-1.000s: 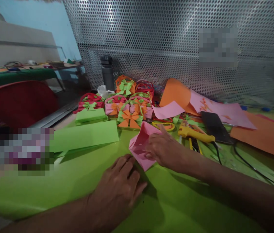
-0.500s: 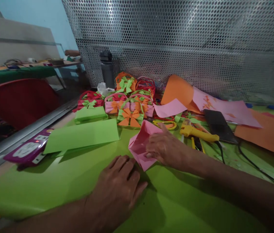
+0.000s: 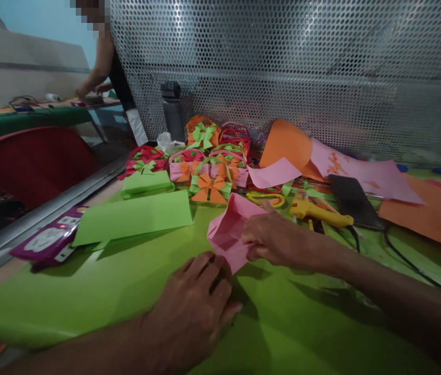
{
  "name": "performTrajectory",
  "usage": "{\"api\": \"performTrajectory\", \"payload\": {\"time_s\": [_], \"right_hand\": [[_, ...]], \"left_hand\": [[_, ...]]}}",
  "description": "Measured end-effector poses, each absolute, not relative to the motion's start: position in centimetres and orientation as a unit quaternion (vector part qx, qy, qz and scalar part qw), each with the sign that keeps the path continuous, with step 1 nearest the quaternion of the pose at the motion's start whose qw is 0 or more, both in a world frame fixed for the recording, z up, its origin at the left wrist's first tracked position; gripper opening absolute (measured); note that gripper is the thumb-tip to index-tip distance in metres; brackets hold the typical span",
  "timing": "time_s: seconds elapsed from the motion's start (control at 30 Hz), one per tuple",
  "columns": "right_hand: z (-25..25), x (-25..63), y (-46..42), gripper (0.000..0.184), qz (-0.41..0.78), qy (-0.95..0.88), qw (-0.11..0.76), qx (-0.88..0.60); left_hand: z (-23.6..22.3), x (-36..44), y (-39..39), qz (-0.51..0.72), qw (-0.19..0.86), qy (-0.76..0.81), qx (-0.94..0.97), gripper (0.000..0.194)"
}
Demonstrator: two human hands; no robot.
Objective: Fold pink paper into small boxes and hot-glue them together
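A folded pink paper box lies on the green tabletop with its open side toward me. My right hand grips its right wall, fingers reaching inside and thumb hidden. By the box's near left corner, my left hand rests palm down. Its fingers are bent and their tips reach the box's edge; the thumb stands apart. Just behind the box stands a small green paper basket with an orange bow.
Several finished paper baskets stand at the back. Folded green paper and a purple power strip lie left. Right are yellow scissors, a yellow glue gun and a phone. Another person stands far left.
My right hand has shifted slightly right along the box wall. My left hand has edged up against the box. A person has come into view at the far left.
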State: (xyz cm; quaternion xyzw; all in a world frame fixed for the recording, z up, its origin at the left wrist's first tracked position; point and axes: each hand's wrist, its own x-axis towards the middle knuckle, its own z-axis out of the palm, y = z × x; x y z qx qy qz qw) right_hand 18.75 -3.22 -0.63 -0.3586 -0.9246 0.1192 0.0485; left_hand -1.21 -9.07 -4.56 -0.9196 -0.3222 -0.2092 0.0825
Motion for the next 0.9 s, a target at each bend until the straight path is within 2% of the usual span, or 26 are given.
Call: {"api": "performTrajectory", "payload": {"time_s": [0.17,0.5,0.67,0.9], "right_hand": [[-0.2,18.2,-3.3,0.01,0.123,-0.919,0.052,-0.371],[0.7,17.1,-2.8,0.021,0.114,-0.935,0.005,-0.336],[0.2,16.7,-3.0,0.02,0.084,-0.918,-0.004,-0.388],[0.3,16.3,-3.1,0.021,0.091,-0.907,-0.023,-0.41]], "left_hand": [[-4.6,-1.2,-9.1,-0.199,0.075,-0.32,-0.923,0.03],[-4.7,-1.4,-9.0,-0.183,0.063,-0.326,-0.925,0.026],[-4.7,-1.5,-9.1,-0.174,0.044,-0.327,-0.928,0.027],[-4.4,-1.5,-9.4,-0.244,0.067,-0.281,-0.926,0.021]]}}
